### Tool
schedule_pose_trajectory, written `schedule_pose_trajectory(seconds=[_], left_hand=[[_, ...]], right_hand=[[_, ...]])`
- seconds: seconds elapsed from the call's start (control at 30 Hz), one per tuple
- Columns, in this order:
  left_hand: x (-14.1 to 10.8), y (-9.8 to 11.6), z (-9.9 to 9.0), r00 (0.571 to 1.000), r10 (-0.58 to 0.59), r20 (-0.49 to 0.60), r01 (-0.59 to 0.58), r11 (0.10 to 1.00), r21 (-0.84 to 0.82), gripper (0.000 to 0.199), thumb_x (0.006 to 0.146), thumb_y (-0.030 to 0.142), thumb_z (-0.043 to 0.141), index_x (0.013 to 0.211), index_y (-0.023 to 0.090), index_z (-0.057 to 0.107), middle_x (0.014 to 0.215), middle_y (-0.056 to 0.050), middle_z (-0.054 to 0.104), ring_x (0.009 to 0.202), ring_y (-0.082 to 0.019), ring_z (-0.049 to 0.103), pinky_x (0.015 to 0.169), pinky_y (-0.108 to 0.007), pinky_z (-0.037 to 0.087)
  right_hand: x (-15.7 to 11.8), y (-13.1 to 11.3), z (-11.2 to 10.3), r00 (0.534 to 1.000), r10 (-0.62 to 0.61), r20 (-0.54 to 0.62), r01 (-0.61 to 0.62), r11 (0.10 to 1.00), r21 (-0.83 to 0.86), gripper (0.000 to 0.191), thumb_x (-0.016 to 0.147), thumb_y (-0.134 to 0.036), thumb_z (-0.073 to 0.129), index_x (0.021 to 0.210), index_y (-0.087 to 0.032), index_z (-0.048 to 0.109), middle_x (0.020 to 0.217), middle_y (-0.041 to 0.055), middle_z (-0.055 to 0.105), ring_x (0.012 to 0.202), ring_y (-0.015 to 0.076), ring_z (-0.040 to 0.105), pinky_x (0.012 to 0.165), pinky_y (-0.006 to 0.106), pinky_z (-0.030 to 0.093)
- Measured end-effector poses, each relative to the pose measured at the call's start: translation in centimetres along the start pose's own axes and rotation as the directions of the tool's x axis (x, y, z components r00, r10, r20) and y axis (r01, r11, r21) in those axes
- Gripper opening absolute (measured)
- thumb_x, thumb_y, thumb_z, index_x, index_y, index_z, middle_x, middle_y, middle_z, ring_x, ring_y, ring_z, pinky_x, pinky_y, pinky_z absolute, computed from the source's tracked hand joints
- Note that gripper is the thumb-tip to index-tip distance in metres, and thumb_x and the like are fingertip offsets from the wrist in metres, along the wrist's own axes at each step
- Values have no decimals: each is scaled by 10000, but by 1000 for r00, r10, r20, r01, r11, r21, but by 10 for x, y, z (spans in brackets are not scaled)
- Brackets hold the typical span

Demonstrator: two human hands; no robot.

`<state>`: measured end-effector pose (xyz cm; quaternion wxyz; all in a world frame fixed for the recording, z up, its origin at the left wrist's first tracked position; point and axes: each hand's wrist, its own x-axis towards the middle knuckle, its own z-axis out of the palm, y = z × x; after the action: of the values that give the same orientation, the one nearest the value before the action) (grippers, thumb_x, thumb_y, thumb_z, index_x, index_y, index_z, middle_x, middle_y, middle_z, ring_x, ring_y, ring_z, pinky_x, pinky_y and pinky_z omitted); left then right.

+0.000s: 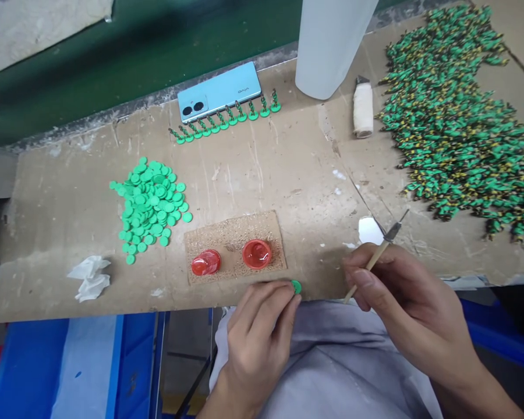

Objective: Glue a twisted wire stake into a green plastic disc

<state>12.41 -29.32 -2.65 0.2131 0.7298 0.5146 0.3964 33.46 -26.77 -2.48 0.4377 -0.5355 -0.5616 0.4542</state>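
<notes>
At the table's front edge my left hand pinches a green disc between thumb and fingertips. My right hand is closed on a thin wooden-handled tool, its dark metal tip pointing up and to the right. Just beyond my left hand, a brown board bears a red cup with glossy contents and a second red cup that looks tilted. A heap of green discs lies to the left. Small figures on green bases stand in a row farther back.
A light blue phone lies behind the row. At the back stands a white container, with a wrapped blade tool right of it. Many green figures cover the right side. Crumpled tissue lies at left, a white piece near my right hand.
</notes>
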Motion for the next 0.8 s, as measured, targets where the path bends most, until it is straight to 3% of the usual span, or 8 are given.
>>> schedule_pose_trajectory(seconds=[0.6,0.8], left_hand=[[1,-1,2,1000,29,0,-29,998,49,252,941,-36,738,1122,139,726,1008,-76,818,922,-177,793,876,-273,661],[1,-1,1,997,75,18,-76,993,92,193,951,-28,744,1097,98,749,1018,-81,814,952,-152,778,930,-243,637]], right_hand=[[1,-1,-4,999,0,53,0,1000,4,60,1093,-307,614,1113,-299,670,820,-49,635,593,67,584,563,137,522],[4,-2,-3,980,-165,109,161,986,42,103,1092,-232,606,1027,-251,684,913,-12,686,901,108,677,751,187,573]])
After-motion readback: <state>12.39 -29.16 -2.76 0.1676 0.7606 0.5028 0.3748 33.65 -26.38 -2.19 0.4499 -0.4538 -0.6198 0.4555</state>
